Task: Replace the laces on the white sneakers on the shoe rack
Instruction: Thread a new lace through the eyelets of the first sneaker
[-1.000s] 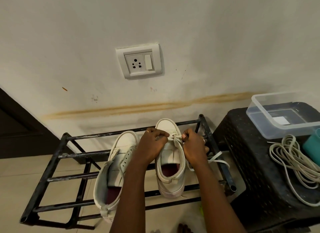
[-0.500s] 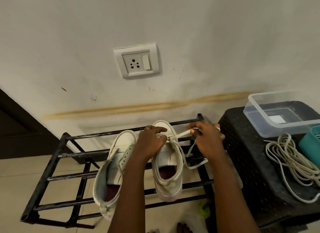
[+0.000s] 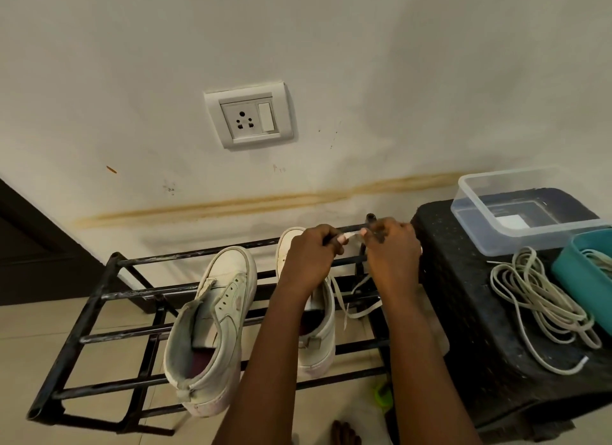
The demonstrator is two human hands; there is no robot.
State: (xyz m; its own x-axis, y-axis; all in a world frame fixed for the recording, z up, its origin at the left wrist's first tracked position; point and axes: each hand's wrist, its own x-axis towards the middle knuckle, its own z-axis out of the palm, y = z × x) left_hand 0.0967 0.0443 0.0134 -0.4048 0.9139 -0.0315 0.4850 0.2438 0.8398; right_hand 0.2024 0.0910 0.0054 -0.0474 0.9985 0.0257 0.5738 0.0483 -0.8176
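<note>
While fingers (image 3: 335,243) of the left hand (image 3: 308,262) and right hand (image 3: 392,256) pinch the lace (image 3: 353,235) between them, above the right sneaker (image 3: 319,348) on the shoe rack (image 3: 96,299), it seems light, limp, slippery: best held near its tip. Rack bars could snag its tail; the left sneaker (image 3: 215,325) stands beside, with cord (image 3: 543,309), box (image 3: 480,232) and tub (image 3: 583,279) farther right.

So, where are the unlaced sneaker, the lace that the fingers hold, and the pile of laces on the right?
Unlaced sneaker (image 3: 231,267): head view, on its toe cap.
Lace (image 3: 353,235): head view, on the taut white stretch.
Pile of laces (image 3: 543,304): head view, on the middle of the coil.
</note>
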